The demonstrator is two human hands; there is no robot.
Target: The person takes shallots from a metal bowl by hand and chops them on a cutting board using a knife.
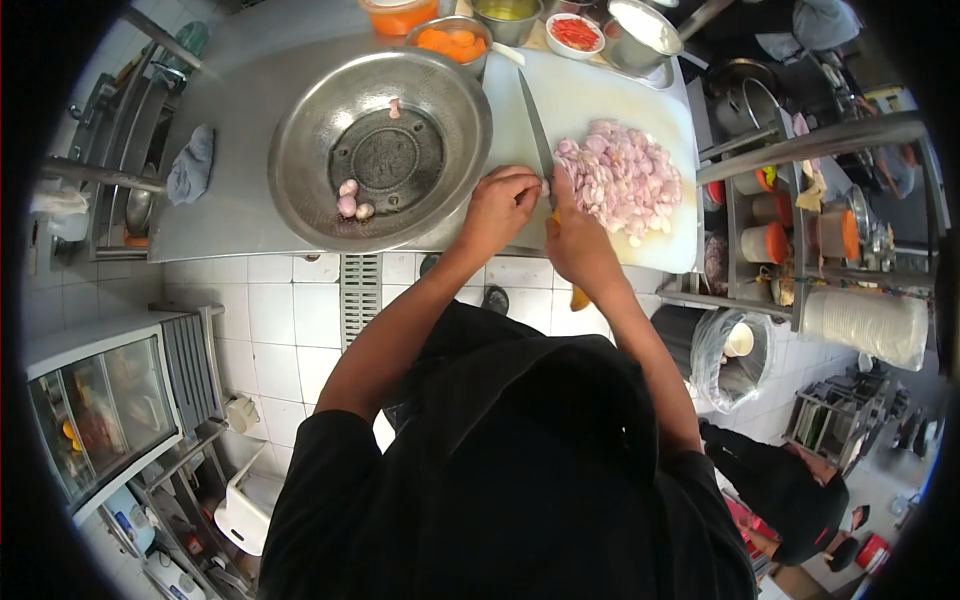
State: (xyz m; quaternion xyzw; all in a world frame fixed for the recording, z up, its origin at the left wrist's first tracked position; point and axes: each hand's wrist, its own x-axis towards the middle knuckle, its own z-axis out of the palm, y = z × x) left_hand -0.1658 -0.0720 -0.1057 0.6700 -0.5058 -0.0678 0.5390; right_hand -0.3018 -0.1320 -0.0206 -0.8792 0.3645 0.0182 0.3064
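My right hand is closed around the yellow handle of a long knife, whose blade points away from me over the white cutting board. Just left of the blade, the curled fingers of my left hand pinch a small shallot against the board. A heap of sliced shallots lies to the right of the knife. Beside my left hand stands a wide metal bowl, holding a few whole peeled shallots near its front and a small pinkish piece at the back.
Along the back are a bowl of sliced carrots, an orange tub, a pot of yellowish liquid and a dish of red strips. A grey cloth lies left. Another person works at lower right.
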